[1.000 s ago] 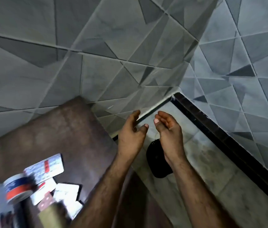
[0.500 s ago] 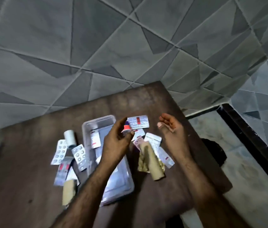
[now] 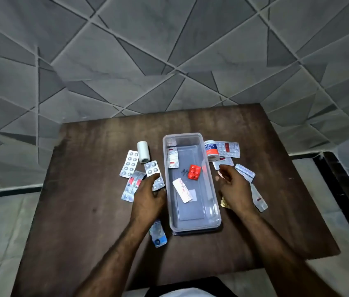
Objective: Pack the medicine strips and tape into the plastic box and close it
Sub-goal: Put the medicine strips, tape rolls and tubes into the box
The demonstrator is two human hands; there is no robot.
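A clear plastic box (image 3: 216, 198) stands open in the middle of the brown table (image 3: 88, 211). Inside it lie a red strip (image 3: 194, 172), a white strip (image 3: 182, 190) and a silver strip (image 3: 173, 157). My left hand (image 3: 148, 200) rests palm down just left of the box, its fingertips on a silver strip (image 3: 154, 170); no firm grip shows. My right hand (image 3: 234, 189) hovers right of the box, fingers curled apart and holding nothing. A labelled adhesive tape roll (image 3: 211, 150) stands by the box's far right corner. A plain white tape roll (image 3: 142, 151) lies to the far left.
More strips lie loose: silver ones (image 3: 129, 163) and a red-marked one (image 3: 132, 185) on the left, a blue one (image 3: 158, 235) under my left wrist, several (image 3: 244, 173) on the right. A gold wrapper (image 3: 225, 203) peeks from under my right hand. Tiled walls close in behind.
The view has swung from the wall and floor onto the table. Both hands have dropped from mid-air to either side of the box, the left one onto the strips.
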